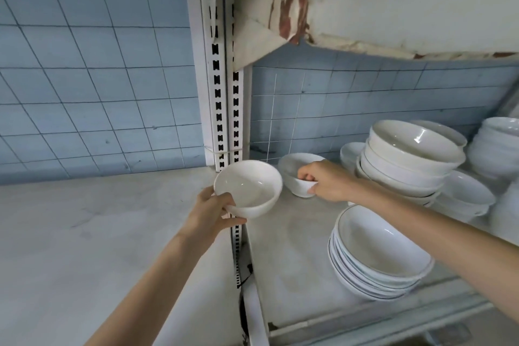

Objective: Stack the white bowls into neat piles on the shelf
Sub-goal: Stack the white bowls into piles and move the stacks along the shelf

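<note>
While the left hand point(209, 212) grips one white bowl point(248, 188) by its rim, fingers curled beneath, it hangs above the shelf point(295, 247). The right hand point(327, 180) pinches a second bowl's point(295, 174) rim

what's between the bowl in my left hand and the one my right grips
Nothing: in the head view only a narrow strip of bare shelf separates the left bowl from the right bowl.

Kitchen storeroom: tiled wall point(84, 93), stacked bowls point(407, 160).
</note>
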`<state>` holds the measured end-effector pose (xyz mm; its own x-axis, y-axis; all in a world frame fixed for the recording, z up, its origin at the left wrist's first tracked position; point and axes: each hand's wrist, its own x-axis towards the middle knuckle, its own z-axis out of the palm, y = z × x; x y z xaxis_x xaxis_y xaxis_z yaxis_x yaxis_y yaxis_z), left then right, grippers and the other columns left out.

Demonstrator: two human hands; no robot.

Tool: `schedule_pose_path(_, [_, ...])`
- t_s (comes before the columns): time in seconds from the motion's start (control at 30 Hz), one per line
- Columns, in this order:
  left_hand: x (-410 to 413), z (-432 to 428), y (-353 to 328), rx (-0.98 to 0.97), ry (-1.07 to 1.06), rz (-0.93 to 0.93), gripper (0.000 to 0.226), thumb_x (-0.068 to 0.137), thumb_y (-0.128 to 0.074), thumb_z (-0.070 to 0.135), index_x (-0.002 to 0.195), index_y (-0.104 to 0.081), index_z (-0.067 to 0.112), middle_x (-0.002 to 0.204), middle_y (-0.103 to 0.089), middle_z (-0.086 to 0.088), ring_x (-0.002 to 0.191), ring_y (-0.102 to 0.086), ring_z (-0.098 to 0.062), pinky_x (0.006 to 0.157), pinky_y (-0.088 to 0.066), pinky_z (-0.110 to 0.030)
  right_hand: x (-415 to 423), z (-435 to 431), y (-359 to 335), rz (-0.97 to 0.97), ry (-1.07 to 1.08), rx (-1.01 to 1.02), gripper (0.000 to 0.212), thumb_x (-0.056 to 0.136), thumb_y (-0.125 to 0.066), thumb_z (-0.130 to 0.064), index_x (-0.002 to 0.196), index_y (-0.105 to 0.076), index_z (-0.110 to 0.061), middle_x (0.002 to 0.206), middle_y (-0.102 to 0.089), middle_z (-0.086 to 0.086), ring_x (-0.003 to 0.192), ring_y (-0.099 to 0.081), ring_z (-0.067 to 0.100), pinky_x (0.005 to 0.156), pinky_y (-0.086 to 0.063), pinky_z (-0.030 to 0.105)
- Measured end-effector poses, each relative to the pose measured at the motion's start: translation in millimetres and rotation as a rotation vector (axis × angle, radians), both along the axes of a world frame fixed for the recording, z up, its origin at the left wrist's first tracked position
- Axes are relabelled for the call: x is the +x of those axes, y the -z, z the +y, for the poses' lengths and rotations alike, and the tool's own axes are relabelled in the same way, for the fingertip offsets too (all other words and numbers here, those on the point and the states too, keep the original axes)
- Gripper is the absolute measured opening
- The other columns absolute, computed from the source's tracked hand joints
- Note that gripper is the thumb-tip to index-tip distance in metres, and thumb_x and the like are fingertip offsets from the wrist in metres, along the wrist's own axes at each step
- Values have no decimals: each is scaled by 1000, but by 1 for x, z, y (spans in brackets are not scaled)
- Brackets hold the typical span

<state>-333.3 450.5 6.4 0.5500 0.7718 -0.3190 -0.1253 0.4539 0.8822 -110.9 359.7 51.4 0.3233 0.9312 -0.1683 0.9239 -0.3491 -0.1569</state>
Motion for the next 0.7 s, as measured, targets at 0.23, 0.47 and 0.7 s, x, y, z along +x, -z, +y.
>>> schedule_pose_path(0.23, [-18,0,-18,-106,49,-167,40,68,-50,-5,108,-53,0,116,-55,-21,109,-56,-36,65,-59,-41,-15,-7,-19,-57,-4,69,8,92,-53,-16,93,-48,-23,93,-51,-3,97,-52,24,72,-37,32])
schedule_pose_path(0.47, [-48,-5,-42,-132,108,-276,51,72,-45,-6,122,-50,5,117,-57,-20,105,-60,-37,66,-59,-44,-28,-20,-28,55,-17,196,17,93,-50,-12,87,-42,-26,78,-44,-12,83,-43,19,69,-35,33])
schedule_pose_path(0.7, [-67,-15,-57,-101,149,-301,41,83,-34,-5,117,-55,4,112,-63,-16,86,-71,-29,62,-59,-37,-46,-47,-45,257,1,499,23,89,-54,0,80,-48,-21,67,-46,-12,65,-41,7,59,-30,19])
